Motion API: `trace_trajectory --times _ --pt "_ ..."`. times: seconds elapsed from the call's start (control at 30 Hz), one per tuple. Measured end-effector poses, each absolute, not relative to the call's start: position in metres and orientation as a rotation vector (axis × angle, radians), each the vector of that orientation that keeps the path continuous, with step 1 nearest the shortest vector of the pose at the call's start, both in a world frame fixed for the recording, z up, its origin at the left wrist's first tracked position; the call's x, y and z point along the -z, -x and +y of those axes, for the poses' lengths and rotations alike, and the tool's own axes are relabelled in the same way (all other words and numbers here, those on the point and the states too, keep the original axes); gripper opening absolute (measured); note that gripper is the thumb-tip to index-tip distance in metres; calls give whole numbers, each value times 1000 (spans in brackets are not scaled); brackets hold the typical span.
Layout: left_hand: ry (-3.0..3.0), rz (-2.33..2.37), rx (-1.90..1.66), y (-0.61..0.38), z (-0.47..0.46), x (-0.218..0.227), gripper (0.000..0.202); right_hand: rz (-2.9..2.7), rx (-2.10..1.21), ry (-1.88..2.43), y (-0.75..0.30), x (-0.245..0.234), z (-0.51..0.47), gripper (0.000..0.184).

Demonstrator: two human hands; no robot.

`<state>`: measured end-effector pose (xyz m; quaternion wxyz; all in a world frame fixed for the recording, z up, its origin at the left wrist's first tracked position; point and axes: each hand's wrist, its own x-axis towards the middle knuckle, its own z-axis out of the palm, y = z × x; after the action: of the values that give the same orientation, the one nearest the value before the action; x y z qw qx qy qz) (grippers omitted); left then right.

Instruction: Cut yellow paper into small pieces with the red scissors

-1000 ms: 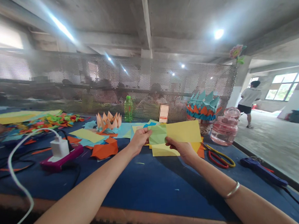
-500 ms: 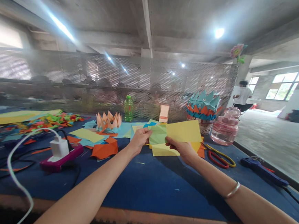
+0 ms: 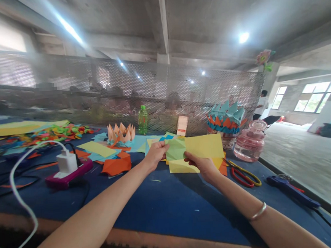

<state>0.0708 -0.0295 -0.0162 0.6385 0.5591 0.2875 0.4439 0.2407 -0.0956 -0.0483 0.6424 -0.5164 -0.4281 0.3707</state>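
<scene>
My left hand (image 3: 155, 154) pinches the left edge of a light green paper sheet (image 3: 175, 150) held above the blue table (image 3: 166, 204). My right hand (image 3: 201, 164) grips a yellow paper sheet (image 3: 206, 146) from below; it overlaps the green one. Both hands are closed on the paper. More yellow and orange sheets (image 3: 183, 167) lie on the table just under them.
A purple power strip with a white charger (image 3: 66, 168) and cables sits left. Orange paper (image 3: 115, 166), a paper crown (image 3: 120, 133), a green bottle (image 3: 142, 120), a teal paper crown (image 3: 225, 117), a pink jar (image 3: 248, 140), scissors (image 3: 244, 173) and a blue tool (image 3: 292, 192) surround the hands. A mesh screen stands behind.
My hands and the sheets have stayed almost still. A person at the far right has walked away behind the mesh screen.
</scene>
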Motion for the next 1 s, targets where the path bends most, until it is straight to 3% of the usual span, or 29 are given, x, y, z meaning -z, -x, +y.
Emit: trace_trajectory --times 0.6,1.0 --pt "-1276 702 -1024 -72 -32 15 11 -995 -838 1184 -238 45 -98 17" --pt "-1313 679 -1039 -73 -32 17 12 -972 -889 1170 -238 49 -96 33"
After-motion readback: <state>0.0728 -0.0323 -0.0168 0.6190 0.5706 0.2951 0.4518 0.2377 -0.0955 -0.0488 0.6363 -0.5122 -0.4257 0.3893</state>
